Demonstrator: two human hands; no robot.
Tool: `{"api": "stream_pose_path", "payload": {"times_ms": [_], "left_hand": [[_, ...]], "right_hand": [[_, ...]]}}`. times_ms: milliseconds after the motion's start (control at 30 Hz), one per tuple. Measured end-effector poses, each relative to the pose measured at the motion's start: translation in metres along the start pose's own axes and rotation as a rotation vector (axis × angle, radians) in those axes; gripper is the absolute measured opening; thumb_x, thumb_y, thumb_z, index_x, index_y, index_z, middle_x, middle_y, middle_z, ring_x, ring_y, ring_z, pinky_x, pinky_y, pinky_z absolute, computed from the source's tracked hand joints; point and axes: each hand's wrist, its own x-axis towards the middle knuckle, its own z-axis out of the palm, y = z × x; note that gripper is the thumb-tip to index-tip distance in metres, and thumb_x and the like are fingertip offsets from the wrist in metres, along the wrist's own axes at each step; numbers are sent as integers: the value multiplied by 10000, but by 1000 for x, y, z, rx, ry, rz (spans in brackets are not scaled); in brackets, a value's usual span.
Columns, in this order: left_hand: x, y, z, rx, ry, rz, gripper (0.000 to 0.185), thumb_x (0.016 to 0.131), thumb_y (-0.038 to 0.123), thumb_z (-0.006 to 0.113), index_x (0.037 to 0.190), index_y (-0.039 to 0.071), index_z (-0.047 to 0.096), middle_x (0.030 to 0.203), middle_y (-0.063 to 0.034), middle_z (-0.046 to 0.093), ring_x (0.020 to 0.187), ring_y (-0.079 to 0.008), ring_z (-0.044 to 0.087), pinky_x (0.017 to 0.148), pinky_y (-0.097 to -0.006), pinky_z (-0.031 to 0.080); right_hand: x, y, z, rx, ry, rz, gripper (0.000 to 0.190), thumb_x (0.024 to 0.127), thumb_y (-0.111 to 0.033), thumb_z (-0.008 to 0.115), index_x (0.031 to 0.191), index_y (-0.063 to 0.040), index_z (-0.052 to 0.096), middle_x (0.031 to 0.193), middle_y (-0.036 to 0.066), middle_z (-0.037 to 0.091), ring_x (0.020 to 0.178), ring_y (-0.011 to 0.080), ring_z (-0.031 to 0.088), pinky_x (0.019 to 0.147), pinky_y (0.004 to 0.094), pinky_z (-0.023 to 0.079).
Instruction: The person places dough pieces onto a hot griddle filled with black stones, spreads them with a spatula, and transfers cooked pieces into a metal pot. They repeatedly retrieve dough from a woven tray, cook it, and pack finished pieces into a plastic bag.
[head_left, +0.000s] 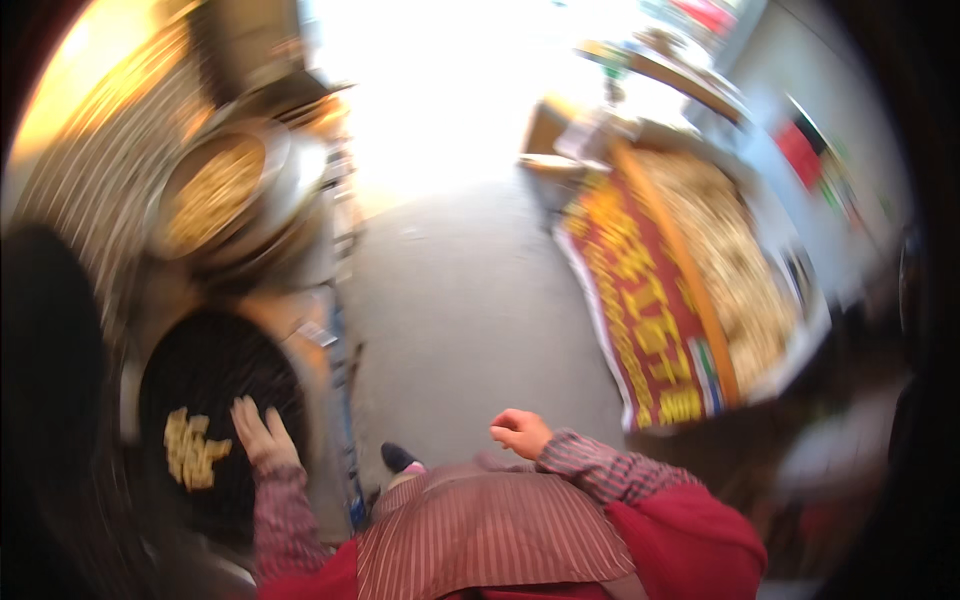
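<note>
My left hand (262, 435) is over the right part of a round black pan (217, 352), fingers spread and nothing in them. Beside its fingertips, several pale yellow pieces (193, 450), perhaps food, lie clustered in the pan. Whether the hand touches the pan cannot be told. My right hand (523, 433) hangs in front of my striped apron (487, 525), above the floor. Its fingers are curled, with no object visible in them.
Further up on the left stands a metal pot (277, 165) with yellowish contents (214, 195), blurred. A bin (675, 285) of pale, shaving-like material (720, 247) stands on the right, its side covered by a red banner (637, 307) bearing writing. Grey floor (465, 300) runs between them.
</note>
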Motion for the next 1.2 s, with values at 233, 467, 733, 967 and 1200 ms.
{"api": "stream_pose_path", "payload": {"times_ms": [233, 467, 733, 967, 1200], "left_hand": [[-293, 436, 82, -78, -1548, 445, 534, 905, 445, 642, 1330, 121, 624, 1399, -166, 575, 1294, -327, 547, 1089, -422, 441], [-508, 697, 90, -15, -1654, 1521, 512, 949, 489, 575, 1341, 162, 610, 1460, -149, 525, 1333, -334, 505, 1111, -418, 423], [-665, 943, 152, -230, -1757, 1308, 473, 961, 394, 585, 1342, 117, 630, 1339, -133, 642, 1241, -294, 599, 1054, -382, 470], [-766, 1238, 232, -565, -1977, 717, 398, 958, 320, 653, 1223, 24, 683, 1125, -98, 727, 1025, -160, 670, 930, -320, 521], [-851, 1505, 321, -709, -2111, 633, 427, 988, 329, 568, 1289, 33, 631, 1111, -99, 703, 927, -166, 677, 826, -323, 564]], "right_hand": [[-262, 315, -197, 273, 488, 172, 293, 888, -283, 677, 1028, -28, 709, 925, 97, 741, 777, 185, 695, 734, 334, 564], [-538, 541, -295, 851, 964, 431, 229, 903, -228, 686, 989, -16, 678, 825, 51, 715, 658, 122, 660, 587, 279, 527], [-587, 702, -403, 1102, 908, 400, 265, 949, -253, 671, 1069, -18, 649, 907, 69, 707, 708, 123, 663, 545, 267, 516], [-564, 804, -675, 941, 923, 373, 244, 972, -235, 645, 1097, -25, 641, 950, 77, 711, 787, 138, 681, 607, 271, 540], [-598, 940, -913, 952, 1068, 538, 240, 977, -218, 631, 1119, -25, 638, 967, 88, 712, 789, 150, 686, 606, 284, 542]]}}
